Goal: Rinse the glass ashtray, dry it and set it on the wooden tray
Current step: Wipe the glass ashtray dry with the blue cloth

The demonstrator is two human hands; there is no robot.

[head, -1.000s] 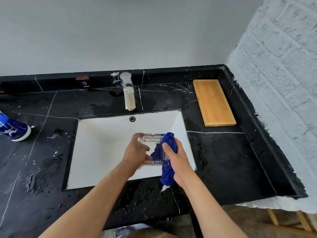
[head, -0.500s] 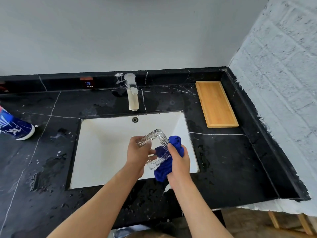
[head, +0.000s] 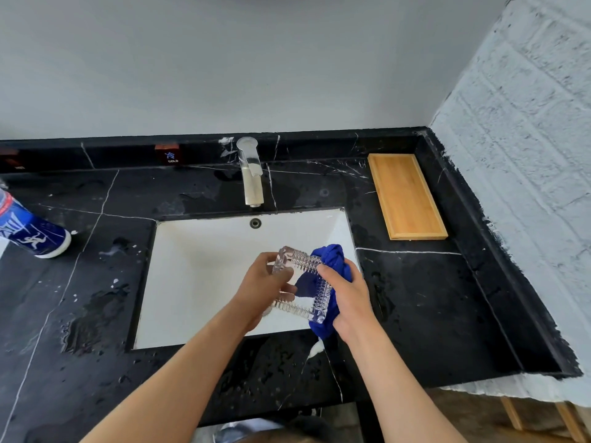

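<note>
I hold the glass ashtray (head: 302, 284) tilted on edge over the white sink (head: 204, 276), not resting on anything. My left hand (head: 263, 290) has its fingers (head: 281, 276) clenched on its near-left rim; my right hand (head: 348, 295) presses the blue cloth (head: 331, 259) against its right side, fingers gripping cloth and glass together. The wooden tray (head: 406, 196) lies up and to the right on the black surface (head: 425, 302), its long axis running away from me, nearer my right hand. I count one ashtray, one cloth, one tray, one faucet (head: 251, 174), one blue can (head: 30, 230) far left.
</note>
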